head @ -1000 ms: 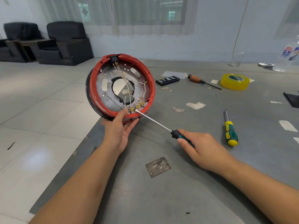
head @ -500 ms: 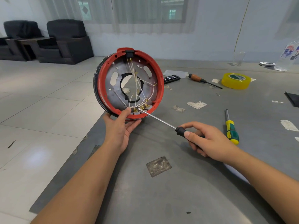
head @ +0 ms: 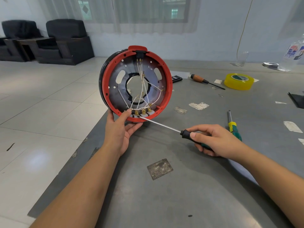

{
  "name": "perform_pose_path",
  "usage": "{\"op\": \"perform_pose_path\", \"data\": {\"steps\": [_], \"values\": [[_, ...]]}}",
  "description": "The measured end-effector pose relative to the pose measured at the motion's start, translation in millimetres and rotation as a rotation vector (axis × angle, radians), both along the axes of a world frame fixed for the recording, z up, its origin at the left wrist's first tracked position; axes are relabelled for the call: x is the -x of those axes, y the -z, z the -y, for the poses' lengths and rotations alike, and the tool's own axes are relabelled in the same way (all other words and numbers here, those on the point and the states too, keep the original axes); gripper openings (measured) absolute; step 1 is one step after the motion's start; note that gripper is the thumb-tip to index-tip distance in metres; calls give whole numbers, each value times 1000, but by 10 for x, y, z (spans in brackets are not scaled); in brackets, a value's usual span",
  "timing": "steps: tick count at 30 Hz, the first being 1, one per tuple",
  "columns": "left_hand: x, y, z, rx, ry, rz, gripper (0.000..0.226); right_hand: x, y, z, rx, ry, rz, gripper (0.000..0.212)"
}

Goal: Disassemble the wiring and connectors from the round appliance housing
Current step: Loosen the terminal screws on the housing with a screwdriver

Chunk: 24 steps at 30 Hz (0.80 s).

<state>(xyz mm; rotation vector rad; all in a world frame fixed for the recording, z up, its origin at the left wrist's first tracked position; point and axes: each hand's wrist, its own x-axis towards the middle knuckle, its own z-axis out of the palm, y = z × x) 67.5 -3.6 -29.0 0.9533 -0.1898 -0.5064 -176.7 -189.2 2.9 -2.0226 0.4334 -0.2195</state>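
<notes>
The round housing [head: 167,83], red-rimmed with a metal plate inside, stands on edge at the table's left edge, open side toward me. White wires [head: 142,86] run from a black socket at its top down to brass connectors [head: 143,111] on white blocks at the bottom rim. My left hand [head: 121,127] grips the bottom rim, thumb inside by the wires. My right hand [head: 212,140] holds a screwdriver [head: 164,125] with a black and green handle; its tip touches the leftmost white block.
On the grey table [head: 181,195] lie a green and yellow screwdriver [head: 233,125], a wooden-handled screwdriver [head: 204,80], a yellow tape roll [head: 238,81], a black bit case [head: 176,78], paper scraps and a metal plate [head: 159,168]. A plastic bottle [head: 294,53] stands far right. Tiled floor and armchairs are left.
The housing has been turned more upright and face-on, socket now at the top. My right hand has shifted its hold on the screwdriver handle, with the tip still at the bottom connectors.
</notes>
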Motion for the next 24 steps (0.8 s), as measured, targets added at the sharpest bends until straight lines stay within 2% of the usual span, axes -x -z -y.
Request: {"op": "perform_pose_path", "data": {"steps": [16,19,22,24], "values": [[-42,19,2,-46,25,38,62,12,57,71,-71,-29,11,19],[-37,18,-13,-45,32,20,49,11,78,63,-78,-44,7,28],[-42,16,-27,-37,28,-10,27,1,109,50,-76,-48,20,29],[-41,7,-35,-37,24,-23,20,-12,120,25,-76,-48,28,30]]}}
